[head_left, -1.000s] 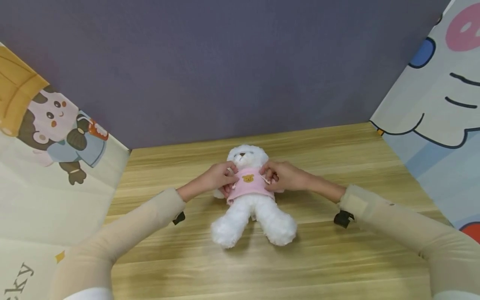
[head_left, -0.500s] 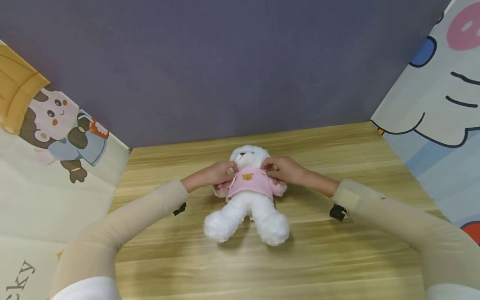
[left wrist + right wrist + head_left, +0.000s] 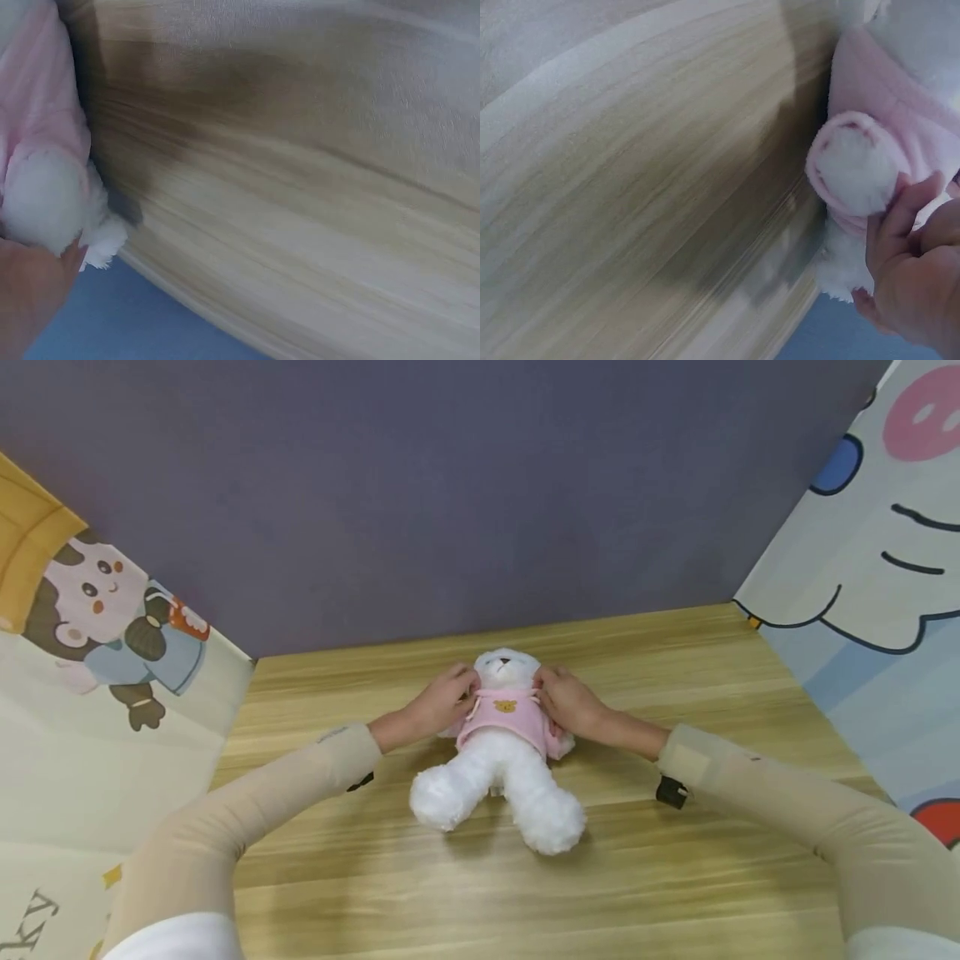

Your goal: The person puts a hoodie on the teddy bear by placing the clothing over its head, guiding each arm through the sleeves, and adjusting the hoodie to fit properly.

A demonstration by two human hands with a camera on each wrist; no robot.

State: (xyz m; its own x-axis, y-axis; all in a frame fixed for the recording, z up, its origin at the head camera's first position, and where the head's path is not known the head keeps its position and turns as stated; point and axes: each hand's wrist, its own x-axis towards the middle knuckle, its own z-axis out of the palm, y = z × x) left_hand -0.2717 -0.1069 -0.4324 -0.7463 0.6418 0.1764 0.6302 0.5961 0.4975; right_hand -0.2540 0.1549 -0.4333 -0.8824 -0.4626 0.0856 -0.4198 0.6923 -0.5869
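Observation:
A white plush teddy bear (image 3: 480, 768) lies on its back, its head toward the far wall and its legs spread toward me. It wears a pink top (image 3: 504, 727) with a brown bear face on the chest and thin cords near the collar. The left hand (image 3: 441, 702) pinches the top beside the neck, on the left; its fingertips are partly hidden. On the other side, the right hand (image 3: 573, 703) pinches the collar by the bear's cheek. In the right wrist view, curled fingers (image 3: 907, 210) lie against the top near a pink sleeve (image 3: 855, 165).
The wood-grain table (image 3: 360, 860) ends at a dark grey-purple wall (image 3: 480, 502) behind the bear. Panels printed with cartoons, a left panel (image 3: 97, 760) and a right panel (image 3: 885, 660), stand along the sides.
Both hands have shifted up from the chest and shoulders to the collar beside the head. The bear's head has moved slightly right and tipped back, and its top sits higher at the neck.

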